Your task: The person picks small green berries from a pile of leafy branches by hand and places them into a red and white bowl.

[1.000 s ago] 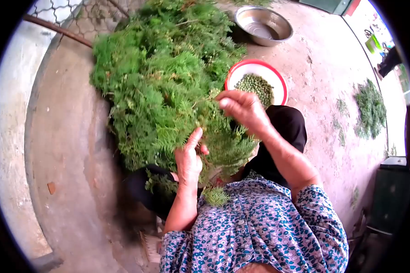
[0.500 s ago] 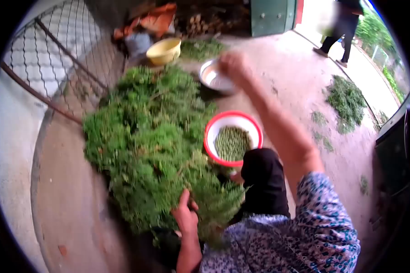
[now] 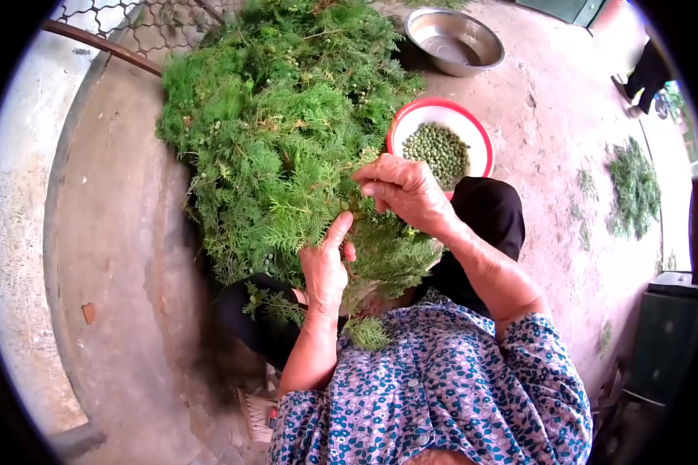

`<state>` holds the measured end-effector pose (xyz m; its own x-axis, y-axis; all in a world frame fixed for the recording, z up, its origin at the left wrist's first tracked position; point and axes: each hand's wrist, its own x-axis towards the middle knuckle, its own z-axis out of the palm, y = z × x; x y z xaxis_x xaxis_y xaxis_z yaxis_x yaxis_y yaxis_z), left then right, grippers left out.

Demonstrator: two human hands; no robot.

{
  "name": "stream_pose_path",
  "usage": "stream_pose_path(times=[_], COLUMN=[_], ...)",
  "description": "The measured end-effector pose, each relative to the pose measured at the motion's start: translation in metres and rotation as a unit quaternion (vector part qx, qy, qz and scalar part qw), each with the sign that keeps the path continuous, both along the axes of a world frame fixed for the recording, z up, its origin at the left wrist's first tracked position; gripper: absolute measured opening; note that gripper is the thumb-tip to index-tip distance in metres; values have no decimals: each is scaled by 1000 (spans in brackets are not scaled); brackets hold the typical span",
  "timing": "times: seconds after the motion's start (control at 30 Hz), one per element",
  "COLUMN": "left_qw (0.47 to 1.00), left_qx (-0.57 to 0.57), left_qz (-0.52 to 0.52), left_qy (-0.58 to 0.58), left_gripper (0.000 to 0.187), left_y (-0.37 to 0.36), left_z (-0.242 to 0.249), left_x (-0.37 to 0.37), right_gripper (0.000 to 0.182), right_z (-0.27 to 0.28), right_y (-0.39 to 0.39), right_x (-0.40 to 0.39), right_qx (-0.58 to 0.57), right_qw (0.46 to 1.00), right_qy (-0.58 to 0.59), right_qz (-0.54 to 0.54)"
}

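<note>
A large heap of green feathery branches (image 3: 287,132) lies in front of my lap. My left hand (image 3: 327,260) is closed around a leafy sprig at the near edge of the heap, its thumb pointing up. Just above and to the right, my right hand (image 3: 402,188) has its fingers pinched together over the foliage; what they hold, if anything, is too small to make out. Beside the heap, past my right wrist, sits a white basin with a red rim (image 3: 485,139), holding small green cones (image 3: 436,153).
A metal bowl (image 3: 454,43) stands beyond the red-rimmed basin. Loose greenery (image 3: 634,188) lies on the floor at the right, near a dark green box (image 3: 663,333). Another person's legs (image 3: 645,77) show at the upper right. Wire mesh (image 3: 163,27) is at the upper left.
My right hand has come back from over the metal bowl to the branches, near my left hand. The view has tilted down, and the yellow basin is out of sight.
</note>
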<state>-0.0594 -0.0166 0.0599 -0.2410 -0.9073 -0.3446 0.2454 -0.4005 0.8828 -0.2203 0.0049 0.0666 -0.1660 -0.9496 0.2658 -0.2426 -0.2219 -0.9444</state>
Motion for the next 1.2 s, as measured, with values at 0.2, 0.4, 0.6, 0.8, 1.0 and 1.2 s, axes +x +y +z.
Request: stream_pose_path(times=[0.2,0.4,0.6,0.8,1.0,1.2], left_qw=[997,998,999,974,985,998], left_qx=[-19,5,17,-15,-38,-12], left_qz=[-17,11,33,-34,-36,22], left_qy=[-71,-54,-40,-225,-163,-56], left_gripper=[29,26,23,33,19,17], left_y=[4,10,9,13,18,17], left_z=[0,-1,-8,-13,-12,-13], left_x=[-1,-5,1,4,0,0], right_gripper=[23,11,10,21,13,9], right_z=[-8,-17,-12,-36,-35,-42], right_y=[3,4,9,11,17,20], right_x=[12,15,4,22,24,8], right_qx=[47,177,144,10,44,134], right_qw=[997,925,887,1000,999,830], right_qy=[60,-318,-438,-2,12,-540], right_qz=[-8,-106,-14,-17,-23,40])
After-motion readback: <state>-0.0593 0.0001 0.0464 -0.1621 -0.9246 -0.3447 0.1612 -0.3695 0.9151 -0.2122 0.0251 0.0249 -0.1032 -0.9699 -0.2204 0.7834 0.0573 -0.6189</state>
